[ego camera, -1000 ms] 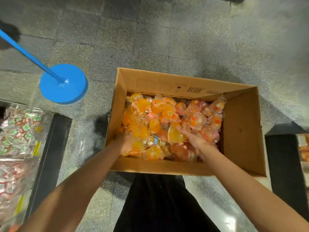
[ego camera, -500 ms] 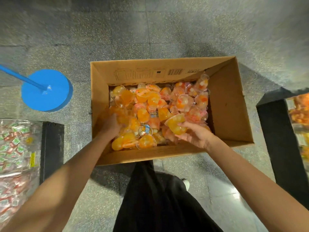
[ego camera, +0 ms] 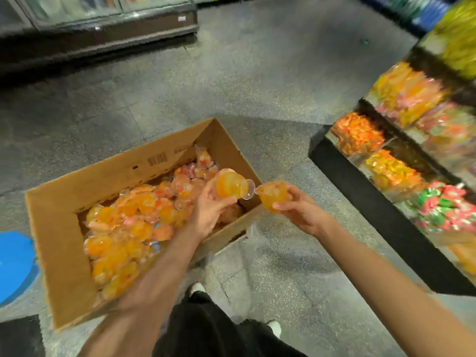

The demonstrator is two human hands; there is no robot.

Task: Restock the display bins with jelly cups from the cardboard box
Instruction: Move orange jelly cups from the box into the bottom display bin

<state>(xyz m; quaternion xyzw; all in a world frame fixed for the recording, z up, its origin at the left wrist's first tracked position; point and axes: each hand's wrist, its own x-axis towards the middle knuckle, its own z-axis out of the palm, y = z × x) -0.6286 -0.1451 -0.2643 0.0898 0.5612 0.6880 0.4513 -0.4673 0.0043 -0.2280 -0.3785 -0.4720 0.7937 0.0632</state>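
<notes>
An open cardboard box (ego camera: 64, 228) on the grey floor holds several orange and pink jelly cups (ego camera: 128, 228). My left hand (ego camera: 208, 212) grips an orange jelly cup (ego camera: 229, 186) above the box's right end. Just past the box's right edge, my right hand (ego camera: 301, 210) holds another orange jelly cup (ego camera: 273, 194). The two cups nearly touch. Display bins (ego camera: 391, 173) of coloured sweets stand to the right, blurred.
The bins sit on a black base (ego camera: 360, 191) on the right. A blue round stand base (ego camera: 15, 264) lies at the left edge. A freezer cabinet (ego camera: 103, 24) stands at the far back. My shoes and dark trousers (ego camera: 206, 325) are below the box.
Both hands have lifted out of the box, each with a jelly cup, and moved right. The view has swung right and up, bringing the display bins into sight.
</notes>
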